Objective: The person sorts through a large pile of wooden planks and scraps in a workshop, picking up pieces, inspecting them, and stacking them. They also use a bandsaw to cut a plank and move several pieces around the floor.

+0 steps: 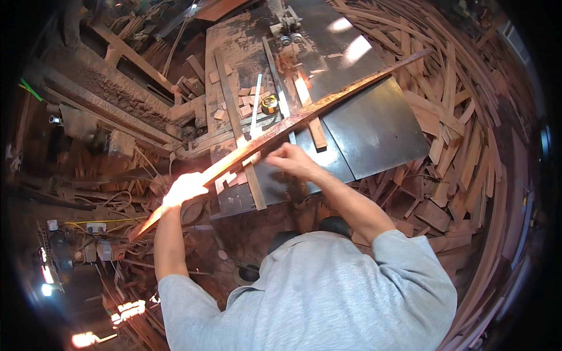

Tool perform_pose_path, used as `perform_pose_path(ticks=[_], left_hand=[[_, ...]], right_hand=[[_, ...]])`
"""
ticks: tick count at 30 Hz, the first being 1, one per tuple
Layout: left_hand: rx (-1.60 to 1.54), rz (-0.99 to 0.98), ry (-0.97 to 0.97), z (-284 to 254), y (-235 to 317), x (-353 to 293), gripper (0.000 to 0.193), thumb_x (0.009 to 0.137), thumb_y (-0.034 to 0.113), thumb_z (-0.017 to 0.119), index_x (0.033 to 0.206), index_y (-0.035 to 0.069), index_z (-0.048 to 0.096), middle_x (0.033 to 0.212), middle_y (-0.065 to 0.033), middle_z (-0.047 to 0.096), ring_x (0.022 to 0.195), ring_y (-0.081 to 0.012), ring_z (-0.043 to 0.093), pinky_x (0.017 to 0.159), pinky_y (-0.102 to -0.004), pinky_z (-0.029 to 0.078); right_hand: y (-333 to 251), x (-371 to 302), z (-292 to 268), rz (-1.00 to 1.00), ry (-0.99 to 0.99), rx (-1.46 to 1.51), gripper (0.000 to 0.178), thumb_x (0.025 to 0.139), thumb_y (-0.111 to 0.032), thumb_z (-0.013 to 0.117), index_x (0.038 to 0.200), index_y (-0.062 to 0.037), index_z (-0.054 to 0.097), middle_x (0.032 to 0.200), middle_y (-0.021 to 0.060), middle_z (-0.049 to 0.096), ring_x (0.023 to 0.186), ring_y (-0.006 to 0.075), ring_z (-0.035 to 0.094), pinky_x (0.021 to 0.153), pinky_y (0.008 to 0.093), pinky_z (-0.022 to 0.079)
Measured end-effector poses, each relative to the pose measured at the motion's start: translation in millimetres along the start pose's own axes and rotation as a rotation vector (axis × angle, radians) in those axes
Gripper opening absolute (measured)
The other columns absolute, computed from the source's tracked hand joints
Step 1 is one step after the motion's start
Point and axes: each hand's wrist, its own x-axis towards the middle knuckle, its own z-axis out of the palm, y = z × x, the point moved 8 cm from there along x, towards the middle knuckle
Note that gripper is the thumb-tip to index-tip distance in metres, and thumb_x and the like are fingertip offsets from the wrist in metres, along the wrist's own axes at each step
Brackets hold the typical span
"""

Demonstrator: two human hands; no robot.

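A long wooden strip (281,128) lay slantwise across the dark metal worktop (369,128), overhanging its near-left edge. The left hand (184,188), washed out by glare, seemed clamped around the overhanging end; the right hand (293,159) pinched the strip's middle. A tape measure (269,104) sat behind.

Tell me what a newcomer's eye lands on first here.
A long reddish wood strip runs diagonally across the dark metal saw table, held by the left hand in bright light and the right hand near mid-length. Offcut slats pile up on the right.
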Motion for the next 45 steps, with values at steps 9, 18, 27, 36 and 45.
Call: perform_pose_path(ticks=[9, 18, 27, 36, 45], left_hand=[[-0.327, -0.250, 0.313, -48, -70, 5, 0.052, 0.078, 0.042, 0.078, 0.113, 0.005, 0.072, 0.110, -0.0181, 0.071, 0.106, -0.0305, 0.067, 0.092, -0.0403, 0.052], [0.837, -0.639, 0.849, -270, -202, -31, 0.042, 0.095, 0.046, 0.056, 0.112, 0.012, 0.073, 0.110, -0.0159, 0.072, 0.102, -0.0323, 0.069, 0.085, -0.0449, 0.055], [0.587, -1.118, 0.545, -321, -240, -50, 0.046, 0.103, 0.038, 0.043, 0.128, 0.006, 0.064, 0.132, -0.0191, 0.063, 0.123, -0.0394, 0.059, 0.099, -0.0527, 0.049], [0.358, -1.164, 0.754, -291, -139, -41, 0.064, 0.099, 0.059, 0.044, 0.115, 0.004, 0.072, 0.119, -0.0201, 0.070, 0.111, -0.0432, 0.065, 0.087, -0.0521, 0.053], [0.272, -0.102, 0.319, 13, 115, 139, 0.075, 0.068, 0.063, 0.080, 0.115, 0.006, 0.065, 0.105, -0.0127, 0.069, 0.103, -0.0309, 0.067, 0.090, -0.0427, 0.051]], right_hand=[[104, -84, -179, 0.091, 0.506, 0.273, 0.028, 0.097, -0.022, 0.068, 0.076, -0.0071, 0.056, 0.067, -0.0024, 0.054, 0.055, 0.0054, 0.044, 0.052, 0.0217, 0.036], [132, -189, -212, 0.374, 0.996, -0.109, 0.026, 0.089, -0.027, 0.078, 0.079, -0.0070, 0.064, 0.070, 0.0013, 0.064, 0.059, 0.0074, 0.056, 0.054, 0.0217, 0.046], [89, -188, -229, 0.170, 0.942, -0.069, 0.024, 0.095, -0.019, 0.072, 0.104, 0.0022, 0.068, 0.093, 0.0033, 0.069, 0.080, 0.0074, 0.060, 0.074, 0.0224, 0.049], [54, -101, -298, 0.027, 0.794, -0.447, 0.029, 0.091, -0.016, 0.073, 0.113, 0.0005, 0.065, 0.101, 0.0069, 0.069, 0.089, 0.0159, 0.065, 0.081, 0.0292, 0.053], [21, 84, -316, -0.531, 0.158, -1.230, 0.061, 0.069, -0.034, 0.088, 0.110, 0.0030, 0.064, 0.131, 0.0186, 0.059, 0.122, 0.0374, 0.057, 0.105, 0.0439, 0.045]])
